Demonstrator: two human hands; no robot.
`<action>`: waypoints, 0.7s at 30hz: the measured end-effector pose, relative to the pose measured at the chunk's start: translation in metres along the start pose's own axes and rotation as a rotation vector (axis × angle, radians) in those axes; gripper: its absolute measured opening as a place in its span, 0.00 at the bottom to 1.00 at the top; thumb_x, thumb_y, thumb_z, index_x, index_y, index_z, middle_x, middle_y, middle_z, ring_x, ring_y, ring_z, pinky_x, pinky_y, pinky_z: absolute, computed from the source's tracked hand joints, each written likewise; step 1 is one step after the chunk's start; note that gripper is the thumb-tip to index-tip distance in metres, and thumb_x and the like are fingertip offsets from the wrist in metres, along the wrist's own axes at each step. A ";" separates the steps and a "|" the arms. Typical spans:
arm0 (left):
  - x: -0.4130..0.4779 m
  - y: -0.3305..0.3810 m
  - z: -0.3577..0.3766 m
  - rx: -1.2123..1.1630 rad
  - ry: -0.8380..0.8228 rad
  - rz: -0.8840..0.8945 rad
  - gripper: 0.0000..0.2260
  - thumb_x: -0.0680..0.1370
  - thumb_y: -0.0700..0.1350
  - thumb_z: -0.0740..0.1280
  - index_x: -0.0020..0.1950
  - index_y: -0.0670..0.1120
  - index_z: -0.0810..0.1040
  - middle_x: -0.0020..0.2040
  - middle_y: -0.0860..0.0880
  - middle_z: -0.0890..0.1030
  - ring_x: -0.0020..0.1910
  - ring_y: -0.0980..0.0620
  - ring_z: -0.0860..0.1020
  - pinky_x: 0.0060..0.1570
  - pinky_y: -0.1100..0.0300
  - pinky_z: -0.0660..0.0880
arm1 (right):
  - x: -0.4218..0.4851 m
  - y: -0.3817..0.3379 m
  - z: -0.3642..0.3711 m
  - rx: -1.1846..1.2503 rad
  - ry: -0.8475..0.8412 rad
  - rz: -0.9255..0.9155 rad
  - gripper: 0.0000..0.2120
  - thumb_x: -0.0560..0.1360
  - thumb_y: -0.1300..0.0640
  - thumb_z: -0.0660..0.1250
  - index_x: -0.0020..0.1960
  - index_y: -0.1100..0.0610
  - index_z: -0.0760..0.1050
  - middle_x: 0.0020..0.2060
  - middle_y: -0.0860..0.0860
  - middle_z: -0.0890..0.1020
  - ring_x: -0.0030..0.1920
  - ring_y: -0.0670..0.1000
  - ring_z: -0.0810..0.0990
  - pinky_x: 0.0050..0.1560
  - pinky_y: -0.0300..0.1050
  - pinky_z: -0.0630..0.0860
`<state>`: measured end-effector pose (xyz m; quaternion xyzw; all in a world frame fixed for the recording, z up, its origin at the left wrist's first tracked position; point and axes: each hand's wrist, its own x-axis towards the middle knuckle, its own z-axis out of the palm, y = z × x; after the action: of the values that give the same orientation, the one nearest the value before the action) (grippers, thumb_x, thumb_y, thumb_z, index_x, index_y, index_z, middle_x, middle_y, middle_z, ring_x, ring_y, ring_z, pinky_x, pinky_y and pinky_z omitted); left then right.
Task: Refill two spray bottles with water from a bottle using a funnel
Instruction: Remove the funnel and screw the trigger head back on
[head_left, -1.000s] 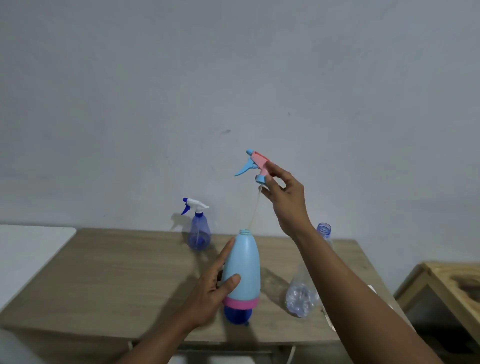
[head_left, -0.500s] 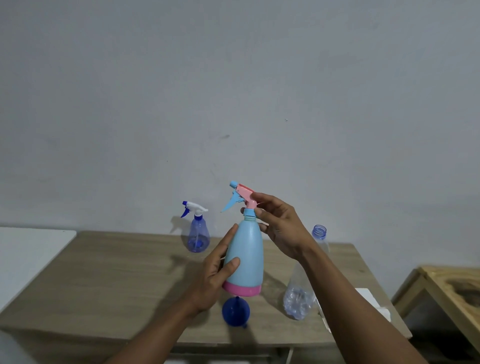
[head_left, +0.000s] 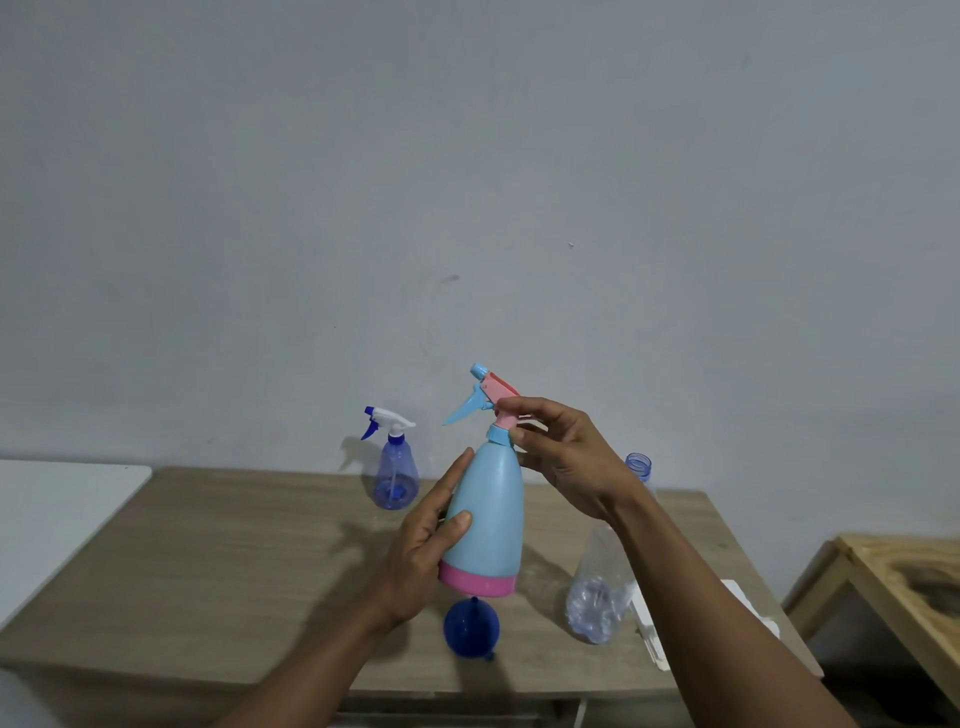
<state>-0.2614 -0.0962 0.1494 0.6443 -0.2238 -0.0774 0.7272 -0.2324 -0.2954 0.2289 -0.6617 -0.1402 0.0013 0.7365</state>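
My left hand (head_left: 423, 561) holds the light blue spray bottle (head_left: 488, 519) with a pink base, lifted above the table. My right hand (head_left: 563, 457) pinches the pink and blue spray head (head_left: 491, 397) at the bottle's neck, where the head sits. Under the bottle a dark blue funnel (head_left: 471, 627) lies on the table. A clear water bottle (head_left: 605, 582) without a cap stands to the right, partly hidden by my right arm. A second, translucent blue spray bottle (head_left: 396, 467) with a white head stands at the back.
The wooden table (head_left: 234, 571) stands against a plain grey wall. A white surface (head_left: 57, 514) adjoins it on the left. A white object (head_left: 748, 603) lies by the table's right edge, and a wooden stand (head_left: 893, 587) is at the far right.
My right hand lowered the spray head with its tube into the light blue bottle and set it on the neck. My left hand lifted the bottle, uncovering the funnel.
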 end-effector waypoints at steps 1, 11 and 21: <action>0.001 0.001 0.000 0.011 0.000 0.007 0.29 0.74 0.53 0.66 0.75 0.58 0.63 0.73 0.58 0.71 0.68 0.52 0.75 0.55 0.61 0.77 | 0.001 -0.001 0.000 -0.018 -0.001 -0.008 0.12 0.79 0.68 0.65 0.60 0.59 0.80 0.53 0.53 0.83 0.53 0.53 0.80 0.59 0.57 0.77; 0.002 0.006 -0.005 0.099 -0.040 0.026 0.29 0.74 0.55 0.65 0.75 0.58 0.63 0.70 0.64 0.73 0.66 0.54 0.76 0.55 0.62 0.77 | 0.003 -0.008 -0.005 -0.066 -0.030 -0.006 0.13 0.78 0.67 0.67 0.55 0.53 0.84 0.53 0.52 0.84 0.54 0.52 0.79 0.58 0.53 0.74; 0.006 0.012 -0.007 0.083 -0.060 0.032 0.30 0.75 0.54 0.65 0.76 0.57 0.62 0.71 0.63 0.72 0.67 0.53 0.75 0.57 0.61 0.76 | 0.007 -0.017 -0.006 -0.108 -0.045 -0.093 0.13 0.74 0.70 0.71 0.51 0.55 0.84 0.49 0.53 0.85 0.50 0.52 0.81 0.57 0.45 0.76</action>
<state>-0.2551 -0.0904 0.1618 0.6678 -0.2587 -0.0759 0.6938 -0.2277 -0.3024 0.2462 -0.6932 -0.1874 -0.0256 0.6955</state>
